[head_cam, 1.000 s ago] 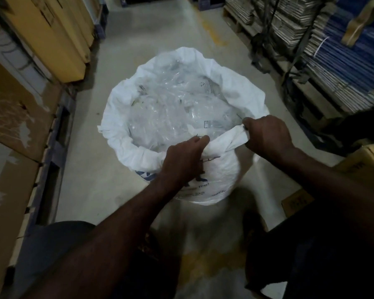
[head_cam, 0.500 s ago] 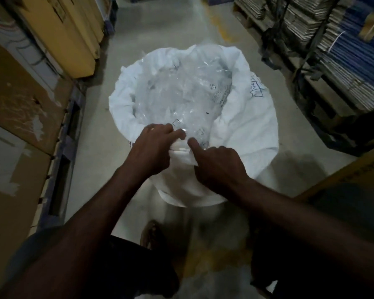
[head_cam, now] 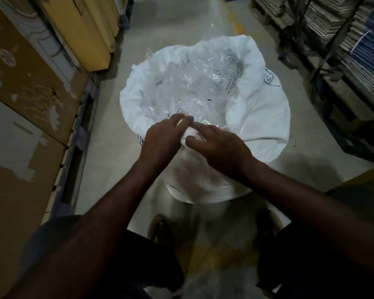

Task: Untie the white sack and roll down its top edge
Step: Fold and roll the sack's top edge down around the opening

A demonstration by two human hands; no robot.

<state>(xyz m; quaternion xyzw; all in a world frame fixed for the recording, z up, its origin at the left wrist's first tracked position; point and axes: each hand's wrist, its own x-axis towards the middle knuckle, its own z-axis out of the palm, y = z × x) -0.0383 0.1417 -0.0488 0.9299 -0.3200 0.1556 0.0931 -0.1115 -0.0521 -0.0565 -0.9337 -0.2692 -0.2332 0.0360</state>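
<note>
Cardboard boxes (head_cam: 24, 87), brown and scuffed, stand stacked well to the left of the left hand, with yellow cartons (head_cam: 84, 29) farther up the aisle. On the concrete floor (head_cam: 108, 152) just ahead of both hands stands the white sack (head_cam: 261, 117), its mouth open and its top edge turned down in a thick roll around the rim; clear crumpled plastic (head_cam: 188, 87) fills it. The left hand (head_cam: 162, 141) lies on the near rim, its fingers bent over the rolled edge. Just beside it, almost touching, the right hand (head_cam: 220, 147) has thumb and fingers loosely curled around a white fold of the same rim; motion blur hides how firmly either hand grips. Beyond the right hand, across the sack, stacks of flat sheets (head_cam: 337, 35) sit on dark pallets.
</note>
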